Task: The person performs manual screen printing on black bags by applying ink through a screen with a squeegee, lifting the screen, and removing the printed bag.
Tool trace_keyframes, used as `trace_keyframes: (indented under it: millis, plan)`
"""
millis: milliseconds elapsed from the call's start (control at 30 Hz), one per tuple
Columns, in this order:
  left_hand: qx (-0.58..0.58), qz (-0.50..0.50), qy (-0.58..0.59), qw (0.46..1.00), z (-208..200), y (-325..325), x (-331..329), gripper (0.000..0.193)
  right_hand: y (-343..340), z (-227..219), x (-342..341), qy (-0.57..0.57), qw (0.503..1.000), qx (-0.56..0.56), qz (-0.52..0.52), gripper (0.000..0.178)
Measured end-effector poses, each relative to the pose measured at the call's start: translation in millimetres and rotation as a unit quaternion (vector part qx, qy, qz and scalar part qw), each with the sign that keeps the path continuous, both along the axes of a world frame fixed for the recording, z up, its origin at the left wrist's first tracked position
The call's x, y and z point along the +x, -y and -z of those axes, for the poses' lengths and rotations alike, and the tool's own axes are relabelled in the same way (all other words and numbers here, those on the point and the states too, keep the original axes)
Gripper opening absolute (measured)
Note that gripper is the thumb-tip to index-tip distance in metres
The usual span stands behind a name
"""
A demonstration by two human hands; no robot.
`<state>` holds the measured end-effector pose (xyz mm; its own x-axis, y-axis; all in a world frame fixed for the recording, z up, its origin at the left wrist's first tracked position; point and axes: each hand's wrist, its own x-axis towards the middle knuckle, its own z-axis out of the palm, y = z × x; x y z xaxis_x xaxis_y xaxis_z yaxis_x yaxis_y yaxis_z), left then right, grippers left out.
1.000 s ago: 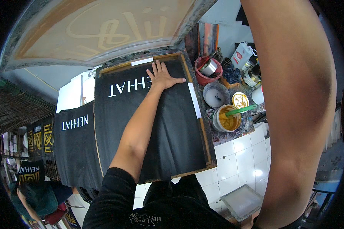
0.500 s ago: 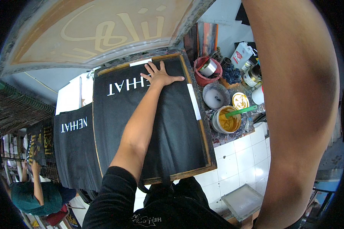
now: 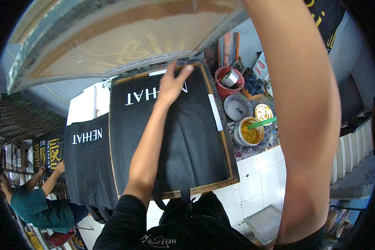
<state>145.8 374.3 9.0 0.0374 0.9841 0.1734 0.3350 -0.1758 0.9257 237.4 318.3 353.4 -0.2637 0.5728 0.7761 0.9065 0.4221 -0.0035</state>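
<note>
A black cloth bag with white lettering near its far end lies flat on a wood-edged board. Over its far part is my left hand, empty, thumb and fingers apart and slightly blurred; whether it touches the cloth I cannot tell. Above the board's far edge, a silk-screen frame is tilted up, with pale script in its mesh. My right forearm rises along the right side past the top edge, so that hand is out of sight.
Right of the board stand a tub of yellow ink with a green-handled tool, a grey bowl and a red bucket. Another printed black bag lies at left. A co-worker in a green shirt handles printed black cloth at far left.
My left hand has gone from spread flat on the bag to a narrower shape, its fingers drawn closer. The screen shows at a flatter angle, its script foreshortened. The view has shifted slightly.
</note>
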Motion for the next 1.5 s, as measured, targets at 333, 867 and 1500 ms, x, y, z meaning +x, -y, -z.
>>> trace_keyframes:
  millis: [333, 867, 1500]
  plan:
    - [-0.003, 0.042, 0.255, 0.966, -41, 333, -170, 0.036, 174, 192, 21, -0.033, 0.991, -0.104, -0.073, 0.039]
    - [-0.388, -0.048, 0.373, 0.842, 75, 394, -165, 0.031, 196, 343, 22, 0.08, 0.939, -0.311, -0.121, 0.047]
    - [-0.535, 0.059, 0.495, 0.682, 53, 377, -187, 0.054, -133, 330, -33, 0.164, 0.902, -0.4, 0.015, 0.078]
